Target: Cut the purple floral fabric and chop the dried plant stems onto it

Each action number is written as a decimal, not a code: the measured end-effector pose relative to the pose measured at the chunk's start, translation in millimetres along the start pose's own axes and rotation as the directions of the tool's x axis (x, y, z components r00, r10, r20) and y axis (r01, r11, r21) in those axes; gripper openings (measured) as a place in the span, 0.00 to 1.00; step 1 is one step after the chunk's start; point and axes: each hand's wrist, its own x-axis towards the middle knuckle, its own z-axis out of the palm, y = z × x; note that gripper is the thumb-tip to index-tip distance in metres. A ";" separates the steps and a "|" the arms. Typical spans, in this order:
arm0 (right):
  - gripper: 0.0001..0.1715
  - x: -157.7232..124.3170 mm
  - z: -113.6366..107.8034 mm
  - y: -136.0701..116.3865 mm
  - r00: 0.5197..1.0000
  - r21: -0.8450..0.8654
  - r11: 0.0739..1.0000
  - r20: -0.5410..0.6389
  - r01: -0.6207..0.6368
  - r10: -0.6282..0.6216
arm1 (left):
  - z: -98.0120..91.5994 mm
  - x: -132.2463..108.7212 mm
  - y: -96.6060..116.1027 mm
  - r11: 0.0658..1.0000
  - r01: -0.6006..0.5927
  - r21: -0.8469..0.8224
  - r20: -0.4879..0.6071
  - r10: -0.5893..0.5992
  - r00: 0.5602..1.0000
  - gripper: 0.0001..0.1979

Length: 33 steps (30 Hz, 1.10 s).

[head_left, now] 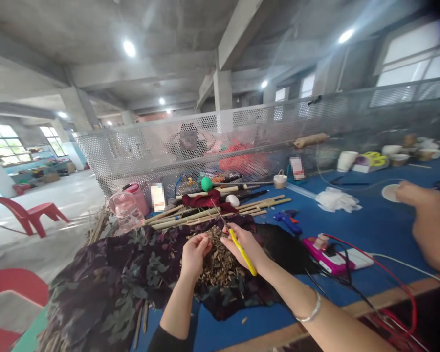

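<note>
In front of me, a pile of small brown dried plant pieces lies on a dark floral cloth. My right hand holds yellow-handled scissors against the palm, the thin blades pointing up and away to the left. Its thumb and fingertips reach toward the left hand over the pile. My left hand is closed in a pinch at the pile's left edge; what is between its fingertips is too small to make out.
Beyond the cloth lie long sticks, a dark red cloth and a green ball. On the blue table sit a blue glue gun, a magenta power strip with cables, and white gloves. Another person's hand is at right.
</note>
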 end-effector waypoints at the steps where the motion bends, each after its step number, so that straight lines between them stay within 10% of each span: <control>1: 0.10 5.6 4.1 -1.7 1.000 0.041 0.999 -0.004 0.011 -0.011 | -0.7 -0.5 -1.8 1.000 -0.005 0.019 0.000 0.005 1.000 0.19; 12: 0.12 30.1 43.7 -17.6 0.975 0.428 0.880 0.173 -0.204 0.142 | -11.8 2.1 -6.7 0.920 -0.250 0.301 0.082 0.236 0.968 0.11; 21: 0.15 27.1 30.2 -2.2 0.999 0.072 0.997 0.034 0.039 -0.041 | -13.6 -0.5 -4.9 0.793 -0.325 0.516 0.041 0.356 0.934 0.12; 33: 0.16 29.3 33.8 3.4 0.992 0.305 0.950 0.120 -0.063 0.028 | -10.4 -7.7 4.3 0.517 -0.526 0.675 0.265 0.495 0.827 0.10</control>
